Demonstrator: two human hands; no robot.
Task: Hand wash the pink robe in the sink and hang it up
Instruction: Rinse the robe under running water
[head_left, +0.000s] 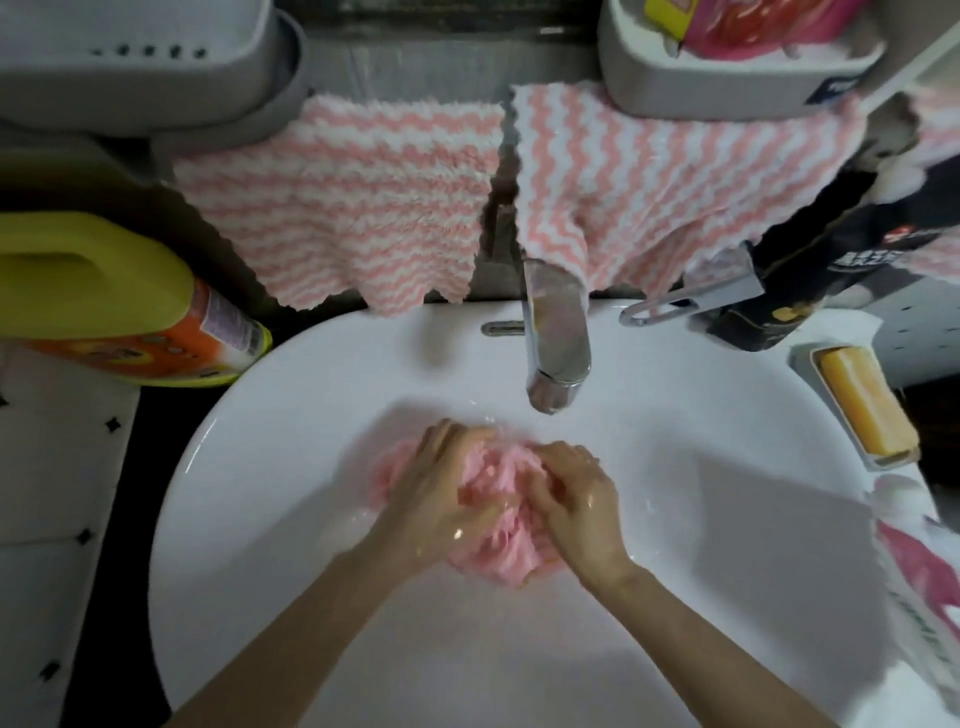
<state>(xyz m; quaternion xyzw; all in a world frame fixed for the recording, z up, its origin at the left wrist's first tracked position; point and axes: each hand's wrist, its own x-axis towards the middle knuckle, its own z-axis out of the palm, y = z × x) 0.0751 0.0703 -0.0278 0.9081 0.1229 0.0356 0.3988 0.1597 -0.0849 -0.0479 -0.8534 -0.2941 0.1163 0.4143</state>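
1. Pink robe (506, 470): I see it bunched into a wet wad at the bottom of the sink (311, 374), just in front of the faucet spout.
2. Left hand (447, 488): on the left side of the wad, fingers curled down into the cloth and gripping it. The skin is wet and shiny.
3. Right hand (576, 499): on the right side of the wad, fingers bent and dug into the fabric, holding it. The two hands are nearly touching over the cloth, and both forearms come in from the bottom edge.
4. Sink: white and oval, with a wet sheen around the robe. I cannot tell whether water is running.
5. Faucet (556, 338): chrome, at the back rim, with the spout pointing at the robe.
6. Soap bar (865, 415): yellow, in a pale dish on the right rim of the sink.
7. Metal clip (691, 301): lying at the back right, beside a dark packet (810, 270).
8. Yellow bottle (104, 296): has an orange label and sits left of the sink, near the rim.
9. Striped towels (337, 208): two pink-and-white cloths hanging behind the faucet, side by side.
10. Grey caddies (727, 78): one at top left and one at top right. The right one holds pink and yellow packs.
11. Pink-and-white pack (924, 577): at the right edge, partly cut off.
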